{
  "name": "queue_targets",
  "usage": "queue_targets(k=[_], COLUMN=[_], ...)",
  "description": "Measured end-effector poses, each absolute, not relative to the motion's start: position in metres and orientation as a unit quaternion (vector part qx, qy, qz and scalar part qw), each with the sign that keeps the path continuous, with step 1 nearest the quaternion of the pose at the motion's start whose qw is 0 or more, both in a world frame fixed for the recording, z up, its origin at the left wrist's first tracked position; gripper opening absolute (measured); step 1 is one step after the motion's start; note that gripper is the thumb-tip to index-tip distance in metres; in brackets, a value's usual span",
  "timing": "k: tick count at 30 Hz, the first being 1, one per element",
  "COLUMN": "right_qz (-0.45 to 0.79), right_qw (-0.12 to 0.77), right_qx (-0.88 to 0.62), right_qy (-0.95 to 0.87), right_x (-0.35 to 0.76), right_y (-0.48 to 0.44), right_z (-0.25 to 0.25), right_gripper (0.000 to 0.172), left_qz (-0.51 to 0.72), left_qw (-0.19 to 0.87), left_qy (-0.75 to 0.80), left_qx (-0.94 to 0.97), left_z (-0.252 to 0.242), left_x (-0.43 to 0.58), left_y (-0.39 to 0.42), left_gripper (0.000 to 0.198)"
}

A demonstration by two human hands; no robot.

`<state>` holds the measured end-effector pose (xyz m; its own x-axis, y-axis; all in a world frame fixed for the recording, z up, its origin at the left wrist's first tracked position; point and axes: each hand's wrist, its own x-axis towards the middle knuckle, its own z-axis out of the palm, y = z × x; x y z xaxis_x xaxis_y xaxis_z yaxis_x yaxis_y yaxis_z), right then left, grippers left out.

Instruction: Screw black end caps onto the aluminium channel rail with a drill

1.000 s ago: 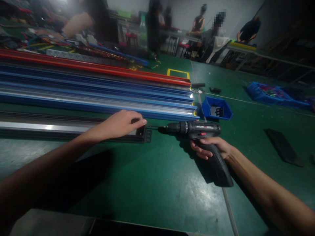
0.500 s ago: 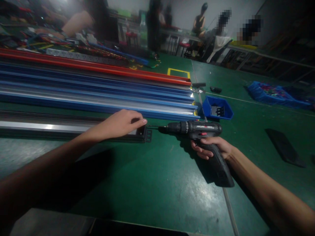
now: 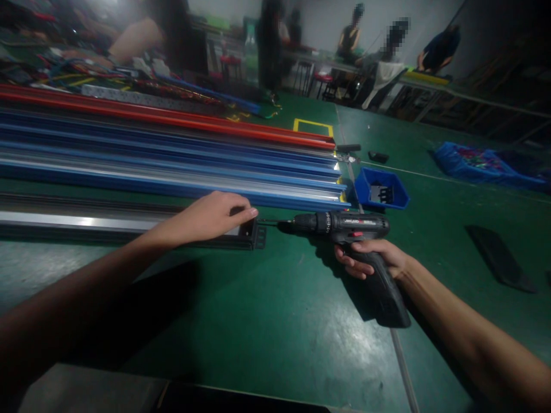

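My right hand (image 3: pixel 392 259) is wrapped around the handle of a black cordless drill (image 3: pixel 360 223), which lies level and points left. Its long thin bit (image 3: pixel 272 221) reaches the end of a long black and silver metal profile (image 3: pixel 86 221). At that same end my left hand (image 3: pixel 213 215) grips the profile from above, thumb and fingers closed near the bit tip. A small black slotted end bracket (image 3: pixel 260 237) sticks out just below the fingertips. Any screw at the bit tip is hidden or too small to make out.
Blue profiles (image 3: pixel 193 166) and a red profile (image 3: pixel 215 123) lie behind, parallel to the black one. A blue bin (image 3: pixel 402 198) with small brackets stands beyond the drill. A flat black piece (image 3: pixel 499 258) lies right on the green table (image 3: pixel 275 327). Co-workers are farther back.
My hands, the drill and the profile hold practically the same position. In the background, a person at the far right has shifted posture slightly.
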<state>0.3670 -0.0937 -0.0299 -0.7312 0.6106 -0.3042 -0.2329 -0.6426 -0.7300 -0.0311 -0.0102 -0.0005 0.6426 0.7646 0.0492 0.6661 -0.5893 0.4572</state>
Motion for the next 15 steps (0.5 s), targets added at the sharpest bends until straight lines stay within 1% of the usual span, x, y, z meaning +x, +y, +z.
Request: queue_targets(k=[15], right_qz=[0.856], right_qw=[0.249], right_qx=[-0.289], right_qy=[-0.348], right_x=[0.3664], right_y=[-0.0952], right_z=[-0.027], right_gripper=[0.024], left_qz=[0.121], left_qw=[0.203], left_qy=[0.403], left_qx=[0.884], left_z=[0.0001], left_x=[-0.0316], left_y=[-0.0101], left_gripper=[0.057])
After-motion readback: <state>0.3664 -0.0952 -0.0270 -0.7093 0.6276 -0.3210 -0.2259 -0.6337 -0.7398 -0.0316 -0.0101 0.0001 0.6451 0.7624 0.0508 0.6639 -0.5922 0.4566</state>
